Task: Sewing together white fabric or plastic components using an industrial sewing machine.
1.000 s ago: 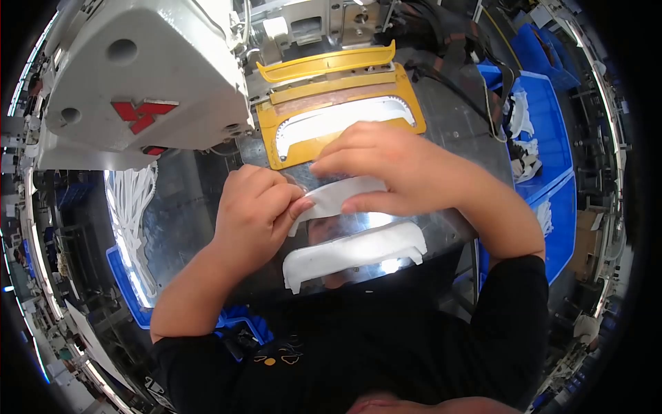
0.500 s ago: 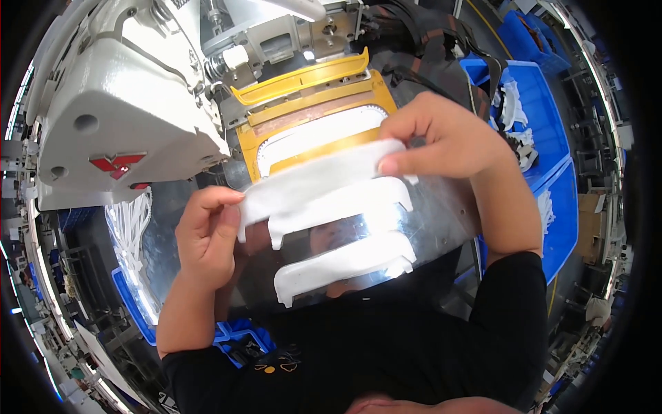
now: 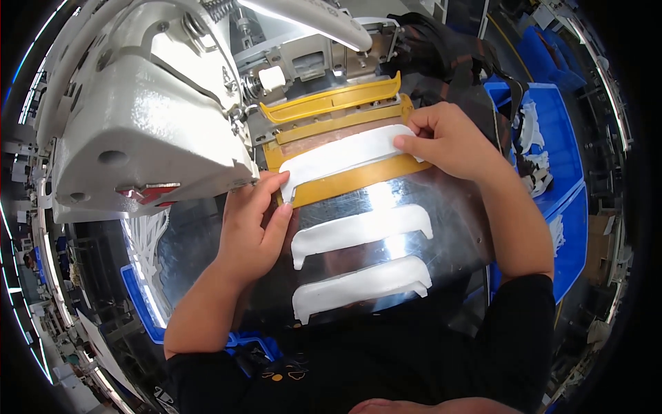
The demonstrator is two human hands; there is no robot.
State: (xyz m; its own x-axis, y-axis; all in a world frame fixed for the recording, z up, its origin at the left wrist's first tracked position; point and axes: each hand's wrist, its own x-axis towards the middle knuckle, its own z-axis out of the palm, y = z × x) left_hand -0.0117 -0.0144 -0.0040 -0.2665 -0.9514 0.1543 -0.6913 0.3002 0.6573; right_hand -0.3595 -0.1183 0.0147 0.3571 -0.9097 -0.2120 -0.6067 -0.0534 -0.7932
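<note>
A white curved fabric piece (image 3: 348, 153) lies over the yellow template plate (image 3: 358, 178), pinched at both ends. My left hand (image 3: 254, 224) has its left end between thumb and forefinger. At the right end, my right hand (image 3: 447, 141) grips it the same way, thumb on top. Closer to me, a second white piece (image 3: 362, 233) and a third white piece (image 3: 362, 288) of like shape rest on the shiny metal table. A raised yellow clamp bar (image 3: 331, 99) stands just beyond the plate.
A large white sewing machine head (image 3: 152, 117) looms at the left, close to my left hand. Blue bins (image 3: 569, 234) with white pieces stand at the right. White strips (image 3: 146, 248) hang at the left table edge, over another blue bin (image 3: 141, 303).
Both hands have carried the white fabric piece away from me, from above the table onto the yellow plate. The view has shifted slightly. The two nearer pieces stay on the table.
</note>
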